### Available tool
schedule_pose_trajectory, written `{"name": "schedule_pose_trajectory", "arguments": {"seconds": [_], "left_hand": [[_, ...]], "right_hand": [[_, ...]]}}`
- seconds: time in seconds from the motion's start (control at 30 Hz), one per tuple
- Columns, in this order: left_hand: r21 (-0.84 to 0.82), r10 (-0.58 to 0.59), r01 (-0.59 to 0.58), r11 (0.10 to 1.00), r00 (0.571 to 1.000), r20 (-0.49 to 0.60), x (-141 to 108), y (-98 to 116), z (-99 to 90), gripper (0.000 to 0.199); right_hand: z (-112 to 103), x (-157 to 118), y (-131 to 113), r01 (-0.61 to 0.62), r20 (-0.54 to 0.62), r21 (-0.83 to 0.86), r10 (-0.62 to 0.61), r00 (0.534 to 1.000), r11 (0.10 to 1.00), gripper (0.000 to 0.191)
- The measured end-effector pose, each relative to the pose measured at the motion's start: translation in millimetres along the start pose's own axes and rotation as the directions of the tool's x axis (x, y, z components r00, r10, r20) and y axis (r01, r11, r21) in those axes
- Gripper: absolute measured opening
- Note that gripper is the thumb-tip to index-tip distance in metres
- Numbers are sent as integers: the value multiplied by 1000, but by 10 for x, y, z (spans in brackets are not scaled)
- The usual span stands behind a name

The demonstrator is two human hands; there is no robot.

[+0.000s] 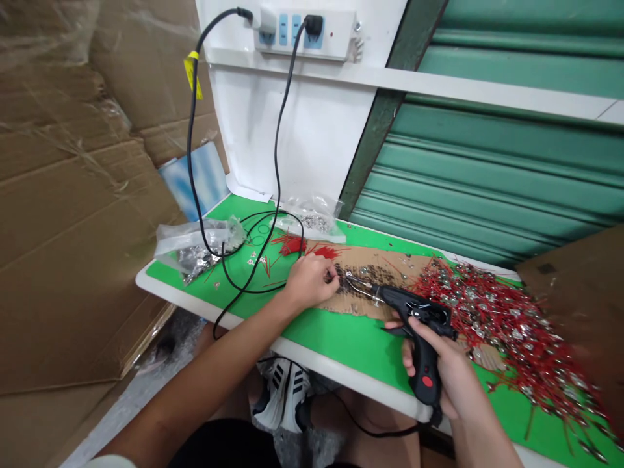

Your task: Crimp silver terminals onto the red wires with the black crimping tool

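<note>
Bent at the wrist, the left hand reaches from the near left over a brown corrugated cardboard strip, thumb and forefinger pinched together; whatever is between them is too small to tell. From the near right, the right hand grips a black pistol-shaped soldering gun, fingers wrapped around the handle and thumb along its side, the metal tip pointing left, just beside the left fingertips. Beneath lies a green-topped, white-edged table. To the right, a heap of red wires with silver metal pieces crowds the gun. Beyond the left hand sit loose red wires. Looped black cable sprawls across the left side, partly over a clear plastic bag of metal parts.
</note>
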State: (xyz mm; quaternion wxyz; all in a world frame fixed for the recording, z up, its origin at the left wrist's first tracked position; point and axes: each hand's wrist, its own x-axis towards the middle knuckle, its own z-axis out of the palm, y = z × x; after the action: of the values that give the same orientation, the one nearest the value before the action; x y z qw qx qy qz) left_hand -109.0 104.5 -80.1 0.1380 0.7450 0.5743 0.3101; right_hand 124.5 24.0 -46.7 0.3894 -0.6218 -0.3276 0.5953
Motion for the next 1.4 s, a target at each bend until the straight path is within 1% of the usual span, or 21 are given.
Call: {"name": "schedule_pose_trajectory", "arguments": {"seconds": [0.17,0.4,0.6,0.8,1.0,1.4], "left_hand": [[6,-1,1,1000,1000,0,4,5,-2,11],[19,14,-14,1000,1000,16,20,18,-7,11],[21,16,-16,1000,1000,18,28,8,0,11],[28,5,-5,1000,1000,25,30,13,-8,12],[28,0,-1,1000,1000,31,31,14,-14,12],[36,1,-2,999,1000,28,29,2,3,13]], "right_hand": [[-45,25,16,-18,9,-10,18,1000,1000,47],[-8,15,4,-13,-30,23,14,999,1000,50],[-13,19,5,-11,16,-13,11,1000,1000,49],[6,0,-23,-20,23,1,20,1000,1000,49],[-6,25,-49,-48,65,16,47,997,999,48],[-14,30,-33,-48,62,26,46,997,999,49]]}}
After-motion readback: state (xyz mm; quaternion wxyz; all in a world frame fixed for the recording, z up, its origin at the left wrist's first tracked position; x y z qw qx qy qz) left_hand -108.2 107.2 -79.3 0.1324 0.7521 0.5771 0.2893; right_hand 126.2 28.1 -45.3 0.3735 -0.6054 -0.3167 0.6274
